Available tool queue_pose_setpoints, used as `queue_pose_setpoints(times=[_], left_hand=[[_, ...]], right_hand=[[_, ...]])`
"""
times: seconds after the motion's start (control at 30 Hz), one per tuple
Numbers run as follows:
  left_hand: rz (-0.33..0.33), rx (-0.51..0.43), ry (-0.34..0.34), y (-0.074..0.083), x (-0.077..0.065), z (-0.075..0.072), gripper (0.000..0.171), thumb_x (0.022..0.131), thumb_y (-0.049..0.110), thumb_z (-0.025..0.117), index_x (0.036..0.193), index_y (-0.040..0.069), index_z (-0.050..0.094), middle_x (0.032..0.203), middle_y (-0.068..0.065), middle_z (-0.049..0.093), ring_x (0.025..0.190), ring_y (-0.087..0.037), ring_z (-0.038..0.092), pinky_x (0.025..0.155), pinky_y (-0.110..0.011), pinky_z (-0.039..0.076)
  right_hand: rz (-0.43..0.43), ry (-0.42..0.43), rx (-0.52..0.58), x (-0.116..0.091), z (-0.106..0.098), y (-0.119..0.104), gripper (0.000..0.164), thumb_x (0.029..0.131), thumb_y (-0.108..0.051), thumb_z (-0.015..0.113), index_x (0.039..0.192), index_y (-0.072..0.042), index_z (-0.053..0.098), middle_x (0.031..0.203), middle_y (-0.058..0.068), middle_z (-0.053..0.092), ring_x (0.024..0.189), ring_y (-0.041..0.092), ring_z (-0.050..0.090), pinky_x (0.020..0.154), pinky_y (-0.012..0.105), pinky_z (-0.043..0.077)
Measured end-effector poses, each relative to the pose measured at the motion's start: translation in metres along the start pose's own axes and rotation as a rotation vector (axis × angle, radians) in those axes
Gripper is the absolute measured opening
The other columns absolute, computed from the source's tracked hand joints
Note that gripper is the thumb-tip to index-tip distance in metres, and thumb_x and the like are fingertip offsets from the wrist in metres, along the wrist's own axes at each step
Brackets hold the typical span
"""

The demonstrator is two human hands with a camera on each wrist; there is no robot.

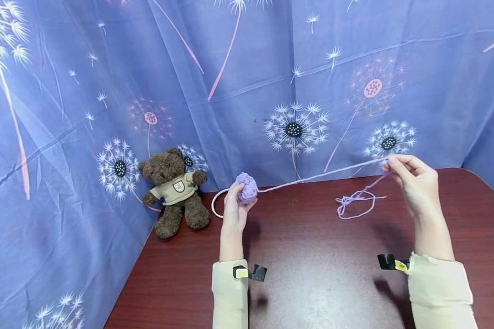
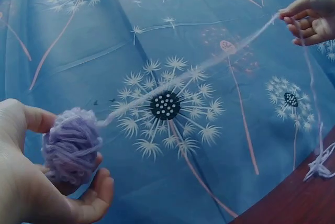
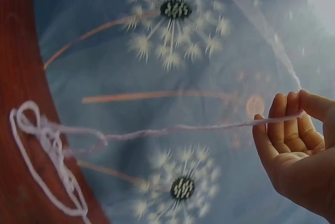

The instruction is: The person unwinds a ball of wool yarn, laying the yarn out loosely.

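A small ball of lilac yarn [image 1: 247, 188] sits in my left hand [image 1: 233, 211], gripped between curled fingers and thumb above the table. From the ball a strand of yarn [image 1: 321, 175] runs taut up to my right hand [image 1: 416, 183], where thumb and forefinger pinch it. In the right wrist view the pinch of the right hand [image 3: 301, 145] shows at the fingertips, the other fingers loosely bent. Below that pinch the strand drops to a loose tangle of yarn [image 1: 356, 201] on the table. The left wrist view shows the wound ball [image 2: 73, 145] close up.
A brown teddy bear [image 1: 169, 192] in a beige shirt leans against the curtain at the table's back left. A white ring-shaped cord [image 1: 215, 205] lies behind my left hand. The dark red table [image 1: 313, 256] meets a blue dandelion-print curtain [image 1: 247, 91].
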State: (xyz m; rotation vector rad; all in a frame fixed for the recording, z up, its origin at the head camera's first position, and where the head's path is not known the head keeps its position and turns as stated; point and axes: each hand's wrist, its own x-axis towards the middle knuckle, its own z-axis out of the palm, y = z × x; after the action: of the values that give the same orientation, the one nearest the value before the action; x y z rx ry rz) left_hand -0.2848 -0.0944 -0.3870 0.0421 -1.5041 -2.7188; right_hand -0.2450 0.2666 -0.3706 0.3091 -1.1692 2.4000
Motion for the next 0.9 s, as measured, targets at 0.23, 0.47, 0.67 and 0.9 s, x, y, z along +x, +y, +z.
queue_pose_setpoints(times=[0.23, 0.47, 0.67, 0.9], left_hand=[[-0.007, -0.037, -0.092, 0.002, 0.001, 0.000, 0.044, 0.097, 0.009, 0.041, 0.140, 0.003, 0.043, 0.113, -0.001, 0.055, 0.097, -0.011, 0.055, 0.081, -0.026, 0.048], [-0.032, 0.038, -0.151, 0.005, 0.001, -0.002, 0.050, 0.096, 0.008, 0.041, 0.146, 0.004, 0.038, 0.112, -0.002, 0.056, 0.084, -0.016, 0.062, 0.071, -0.025, 0.051], [-0.052, 0.077, -0.195, 0.010, 0.001, -0.006, 0.050, 0.095, 0.010, 0.041, 0.145, 0.003, 0.038, 0.107, -0.001, 0.057, 0.073, -0.014, 0.062, 0.063, -0.023, 0.050], [-0.040, 0.059, -0.198, 0.008, 0.001, -0.008, 0.039, 0.093, 0.010, 0.044, 0.132, 0.007, 0.046, 0.101, -0.002, 0.059, 0.069, -0.014, 0.060, 0.062, -0.023, 0.049]], right_hand=[[0.070, 0.110, 0.016, 0.007, -0.035, 0.000, 0.012, 0.088, 0.009, 0.062, 0.089, 0.002, 0.072, 0.073, 0.007, 0.073, 0.067, 0.013, 0.072, 0.068, 0.019, 0.059], [0.098, 0.155, 0.069, 0.008, -0.072, 0.004, 0.015, 0.090, 0.011, 0.059, 0.087, 0.004, 0.072, 0.071, 0.010, 0.072, 0.065, 0.015, 0.072, 0.066, 0.021, 0.060], [0.121, 0.203, 0.099, 0.007, -0.093, 0.003, 0.015, 0.089, 0.011, 0.059, 0.086, 0.004, 0.072, 0.070, 0.011, 0.072, 0.063, 0.016, 0.072, 0.065, 0.023, 0.060], [0.149, 0.212, 0.067, 0.005, -0.103, 0.006, 0.016, 0.090, 0.009, 0.060, 0.086, 0.001, 0.073, 0.071, 0.008, 0.073, 0.064, 0.015, 0.072, 0.065, 0.022, 0.060]])
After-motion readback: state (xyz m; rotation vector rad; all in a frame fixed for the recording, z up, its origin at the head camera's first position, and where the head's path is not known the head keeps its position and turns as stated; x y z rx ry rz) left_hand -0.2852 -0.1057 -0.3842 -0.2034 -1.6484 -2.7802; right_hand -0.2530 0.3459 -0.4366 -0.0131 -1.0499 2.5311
